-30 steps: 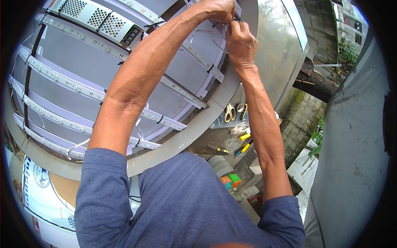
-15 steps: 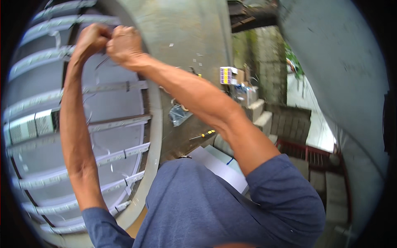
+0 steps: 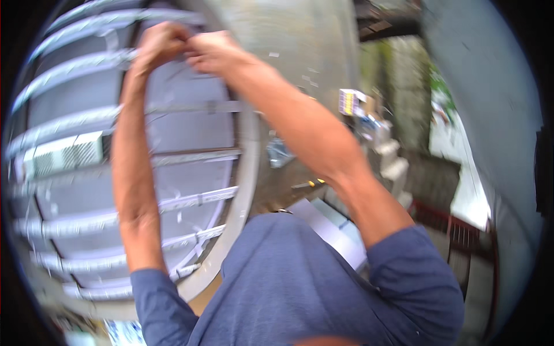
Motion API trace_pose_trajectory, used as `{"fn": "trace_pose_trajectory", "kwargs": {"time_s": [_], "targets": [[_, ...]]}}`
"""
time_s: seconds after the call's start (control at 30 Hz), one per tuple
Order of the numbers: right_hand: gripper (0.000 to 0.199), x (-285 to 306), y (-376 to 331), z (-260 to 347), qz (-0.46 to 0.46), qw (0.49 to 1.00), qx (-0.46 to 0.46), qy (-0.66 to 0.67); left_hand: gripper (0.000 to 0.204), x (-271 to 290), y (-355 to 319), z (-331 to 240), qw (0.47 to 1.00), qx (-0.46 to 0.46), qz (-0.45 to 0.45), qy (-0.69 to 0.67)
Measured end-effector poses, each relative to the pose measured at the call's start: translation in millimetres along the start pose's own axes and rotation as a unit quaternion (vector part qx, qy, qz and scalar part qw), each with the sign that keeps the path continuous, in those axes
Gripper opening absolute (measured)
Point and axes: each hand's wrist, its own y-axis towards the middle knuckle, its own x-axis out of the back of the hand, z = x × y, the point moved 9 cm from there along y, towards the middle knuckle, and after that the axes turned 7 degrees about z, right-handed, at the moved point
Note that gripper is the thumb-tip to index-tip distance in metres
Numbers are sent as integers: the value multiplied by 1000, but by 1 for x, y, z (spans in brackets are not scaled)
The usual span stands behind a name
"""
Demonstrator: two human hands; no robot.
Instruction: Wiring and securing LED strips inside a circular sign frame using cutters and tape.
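My left hand (image 3: pixel 163 45) and my right hand (image 3: pixel 212 52) meet fingertip to fingertip over the far part of a large round light panel. Both have their fingers closed in a pinch. Whatever sits between the fingertips is too small and blurred to name. Beneath them the panel holds rows of pale LED strips (image 3: pixel 199 199) on a whitish backing, inside a grey rounded rim (image 3: pixel 249 144). Thin wires run between the strips. Left of my left forearm lies a white perforated metal box (image 3: pixel 66 154), like a power supply.
On the worktop (image 3: pixel 306 34) right of the panel lie a clear plastic bag (image 3: pixel 279 154), a yellow-and-black screwdriver (image 3: pixel 311 184) and small scraps. Farther right stand a small printed carton (image 3: pixel 350 102) and stacked blocks (image 3: pixel 395 167). A grey sheet (image 3: pixel 485 104) hangs along the right side.
The view has shifted, so panel, worktop and both hands appear farther right. My hands stay together over the panel, the fingers still pinched.
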Motion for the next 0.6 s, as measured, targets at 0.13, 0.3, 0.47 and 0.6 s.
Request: {"fn": "trace_pose_trajectory", "kwargs": {"time_s": [0.13, 0.3, 0.47, 0.6], "targets": [[31, 29, -70, 75, -149, 768, 326, -530, 23, -8, 23, -11, 990, 23, 13, -142], [30, -7, -101, 66, -127, 582, 525, -608, 22, -4, 10, -1, 984, 27, -26, -171], [20, -19, -101, 60, -127, 508, 539, -659, 22, -4, 13, -2, 987, 49, -5, -153], [10, -25, -97, 59, -130, 441, 560, -689, 18, 2, 16, -3, 992, 12, -42, -118]]}}
